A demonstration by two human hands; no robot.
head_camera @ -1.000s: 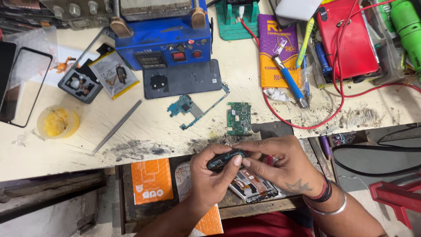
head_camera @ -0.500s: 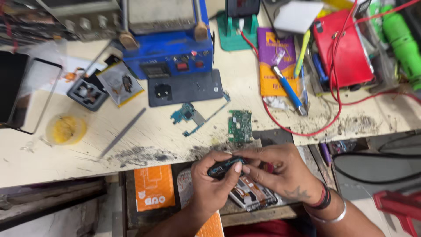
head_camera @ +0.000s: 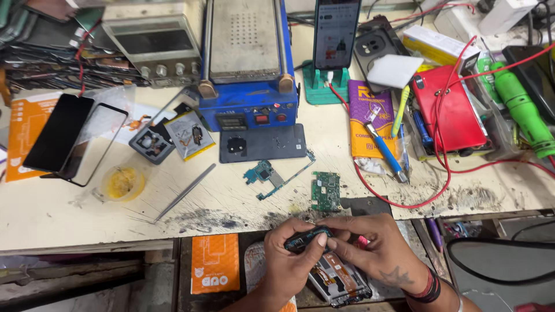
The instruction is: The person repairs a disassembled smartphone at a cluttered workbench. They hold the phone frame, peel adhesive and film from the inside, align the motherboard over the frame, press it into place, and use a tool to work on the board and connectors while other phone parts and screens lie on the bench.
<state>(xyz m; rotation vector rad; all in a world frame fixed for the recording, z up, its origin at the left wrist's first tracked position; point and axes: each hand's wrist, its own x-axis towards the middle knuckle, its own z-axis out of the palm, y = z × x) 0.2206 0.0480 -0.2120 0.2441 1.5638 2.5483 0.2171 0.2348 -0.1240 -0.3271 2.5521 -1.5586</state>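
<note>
Both hands have kept pinching the same small black part while the view has tipped up, so more of the far surface now shows. Left hand point(head_camera: 292, 263) and right hand point(head_camera: 378, 254) meet at the near edge, their fingers point(head_camera: 321, 240) closed on the black part point(head_camera: 306, 238), which sits just above an opened phone point(head_camera: 341, 280) lying in the drawer below. To work this well, I would judge it best to keep the part low over the phone, grip it by its ends and move slowly, since a slip would drop it among the clutter. On the pale, sooty surface point(head_camera: 69, 214) lie 2 circuit boards: a blue one point(head_camera: 269, 173) and a green one point(head_camera: 325, 190), just far of the hands. Tweezers point(head_camera: 185, 192) lie to the left, near a yellow tub point(head_camera: 122, 182). A dark back cover point(head_camera: 263, 143) rests in front of the blue heating machine point(head_camera: 247, 63). Far left are a black glass panel point(head_camera: 58, 133) and stacked screens; to the right, a red phone point(head_camera: 454, 107), red wire point(head_camera: 445, 173), a blue screwdriver point(head_camera: 384, 151) and a green tool point(head_camera: 520, 107). A phone stands lit in a green stand point(head_camera: 327, 89).
</note>
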